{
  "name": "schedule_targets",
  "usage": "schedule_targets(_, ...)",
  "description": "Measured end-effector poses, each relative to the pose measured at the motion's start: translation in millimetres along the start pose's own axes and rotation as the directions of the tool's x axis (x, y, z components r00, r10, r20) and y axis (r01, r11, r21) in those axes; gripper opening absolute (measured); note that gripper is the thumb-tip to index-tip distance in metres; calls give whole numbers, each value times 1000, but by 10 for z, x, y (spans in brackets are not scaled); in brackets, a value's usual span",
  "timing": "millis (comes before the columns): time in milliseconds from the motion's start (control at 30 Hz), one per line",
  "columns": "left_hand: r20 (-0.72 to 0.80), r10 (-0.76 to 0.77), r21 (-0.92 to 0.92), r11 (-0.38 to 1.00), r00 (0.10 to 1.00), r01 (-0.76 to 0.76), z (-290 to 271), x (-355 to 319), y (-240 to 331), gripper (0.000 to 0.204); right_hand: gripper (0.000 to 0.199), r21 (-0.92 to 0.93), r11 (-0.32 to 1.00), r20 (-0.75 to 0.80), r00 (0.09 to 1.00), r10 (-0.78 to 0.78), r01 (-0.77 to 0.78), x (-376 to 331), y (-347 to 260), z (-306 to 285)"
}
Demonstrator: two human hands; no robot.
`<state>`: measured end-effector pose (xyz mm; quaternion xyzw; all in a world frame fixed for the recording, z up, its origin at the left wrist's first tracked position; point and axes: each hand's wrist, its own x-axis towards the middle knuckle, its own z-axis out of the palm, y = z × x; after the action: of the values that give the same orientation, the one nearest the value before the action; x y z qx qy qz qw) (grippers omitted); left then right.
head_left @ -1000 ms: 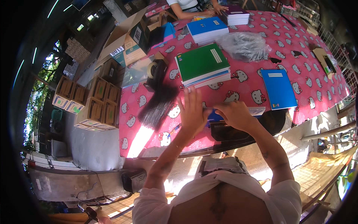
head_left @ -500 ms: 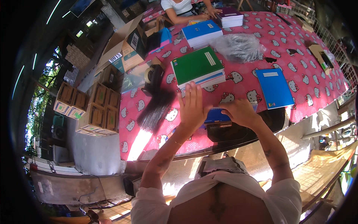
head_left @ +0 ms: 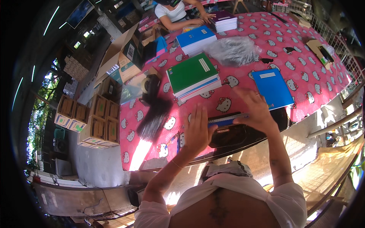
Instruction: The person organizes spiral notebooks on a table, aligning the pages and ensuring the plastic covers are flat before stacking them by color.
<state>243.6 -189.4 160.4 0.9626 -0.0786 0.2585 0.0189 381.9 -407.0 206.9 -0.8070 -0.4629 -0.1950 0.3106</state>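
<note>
Between my hands is a narrow blue strip, seemingly the edge of one or more blue notebooks, at the near edge of the table. My left hand is at its left end, fingers stretched and together, thumb against the blue edge. At the right end my right hand has its fingers spread, slightly blurred, with the thumb near the strip. Neither hand wraps round anything. Just beyond lies a stack of notebooks with a green cover on top. A single blue notebook lies flat to the right.
A tape dispenser and black mesh are at left, beside an open carton. Farther back are a blue-topped notebook stack, crumpled clear plastic and a purple-topped stack under another person's hand. A glossy black surface borders the near edge.
My right hand has lifted and spread its fingers. My left hand has shifted slightly down, and less of the blue cover shows between the hands. The whole view has shifted a little.
</note>
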Motion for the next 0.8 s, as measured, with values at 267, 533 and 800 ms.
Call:
schedule_targets(267,166,31,-162,987,986,-4,-195,365,-110,22,39,864,269,409,905,119,-426,-465,438,503)
schedule_targets(533,83,-72,59,996,994,67,347,-4,218,73,35,788,260,510,828,233,-559,-471,433,515)
schedule_targets(800,4,-58,77,995,998,58,491,17,30,89,38,802,265,491,843,219,-536,-468,417,551)
